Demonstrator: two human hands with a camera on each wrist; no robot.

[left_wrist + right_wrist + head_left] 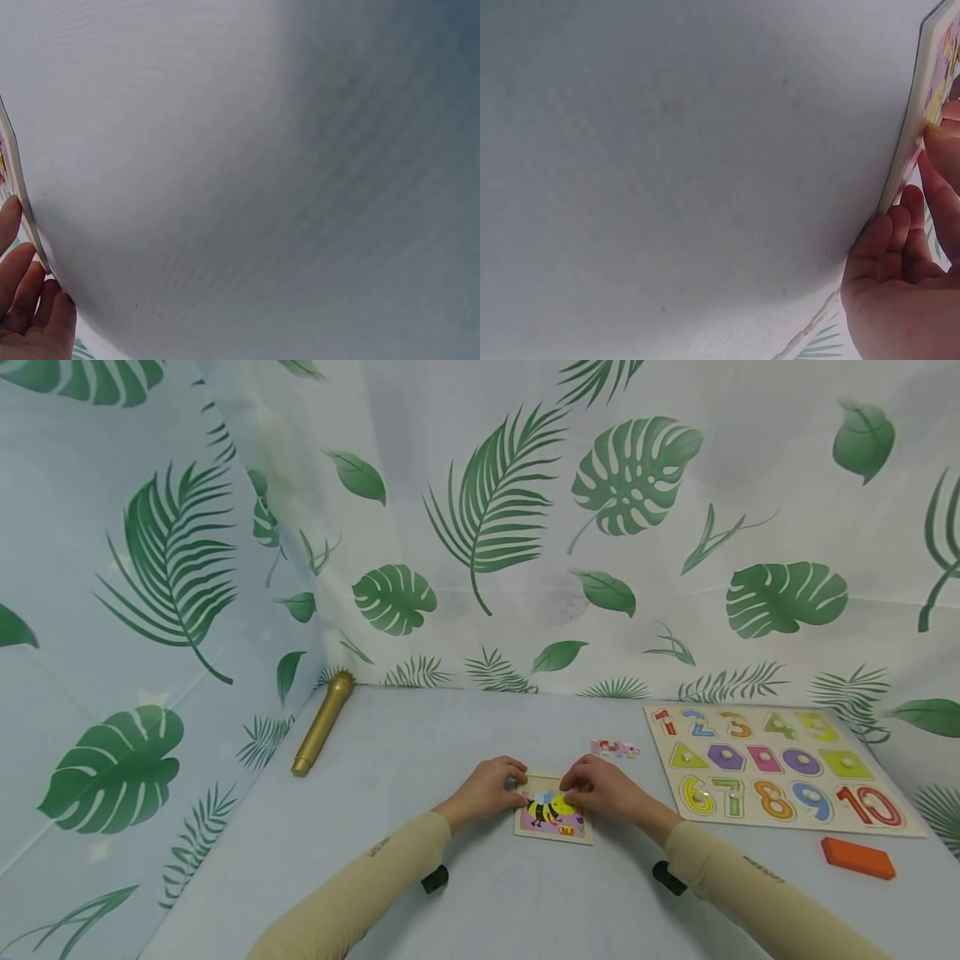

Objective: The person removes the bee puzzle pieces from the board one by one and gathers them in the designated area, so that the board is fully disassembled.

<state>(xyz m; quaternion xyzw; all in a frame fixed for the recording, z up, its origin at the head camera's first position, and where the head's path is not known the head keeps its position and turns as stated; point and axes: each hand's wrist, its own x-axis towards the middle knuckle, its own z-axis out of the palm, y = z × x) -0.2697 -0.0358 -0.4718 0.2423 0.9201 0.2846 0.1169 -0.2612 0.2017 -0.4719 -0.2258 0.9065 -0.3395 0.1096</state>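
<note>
A small wooden jigsaw board with a bee picture lies flat between both hands in the head view. My left hand grips the board's left side, its thumb on the edge and its fingers by the far left corner. Fingers of the left hand also show along the board's rim in the left wrist view. My right hand pinches a puzzle piece at the bee's yellow head, the piece mostly hidden under thumb and forefinger. In the right wrist view, other fingers of the right hand curl beside the board.
Beyond the right hand lies a loose pink puzzle piece. A large number-and-shape peg board is at the right, with an orange block in front. A gold microphone-shaped object lies far left. Leaf-printed cloth rises behind.
</note>
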